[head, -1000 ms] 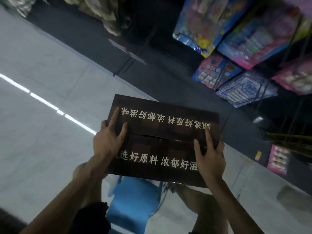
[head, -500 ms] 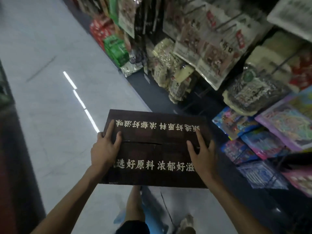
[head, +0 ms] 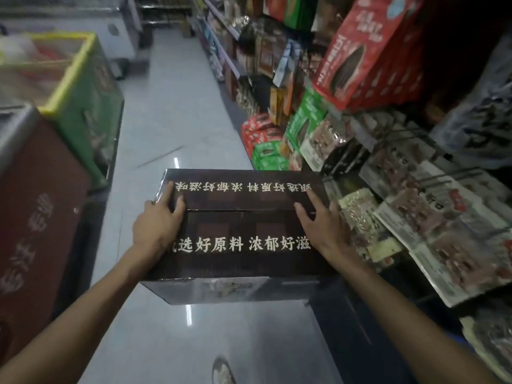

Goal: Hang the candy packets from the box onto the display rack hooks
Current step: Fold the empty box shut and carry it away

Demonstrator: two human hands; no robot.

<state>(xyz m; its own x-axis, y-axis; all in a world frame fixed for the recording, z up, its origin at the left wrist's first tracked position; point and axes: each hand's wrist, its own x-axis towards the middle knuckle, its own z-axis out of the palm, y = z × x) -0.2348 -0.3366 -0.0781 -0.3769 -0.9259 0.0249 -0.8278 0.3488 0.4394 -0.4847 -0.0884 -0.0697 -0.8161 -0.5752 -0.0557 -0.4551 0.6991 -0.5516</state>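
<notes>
Box (head: 243, 270) shut, carried betw. L grip (head: 155, 228) and R grip (head: 327, 231), both flat, fingers straight on lid. Long axis L–R. Rack (head: 446, 176) just R; R grip nearer.

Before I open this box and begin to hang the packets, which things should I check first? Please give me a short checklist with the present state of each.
1. Box flaps opened: not ok; both flaps lie closed and the seam runs across the top.
2. Hands on the box: ok; the left hand and the right hand lie flat on its top, one near each end.
3. Box supported from below: cannot tell; its underside is hidden.
4. Candy packets ready inside: cannot tell; the closed flaps hide them.
5. Free hooks at right: cannot tell; those in view carry hanging packets.
</notes>
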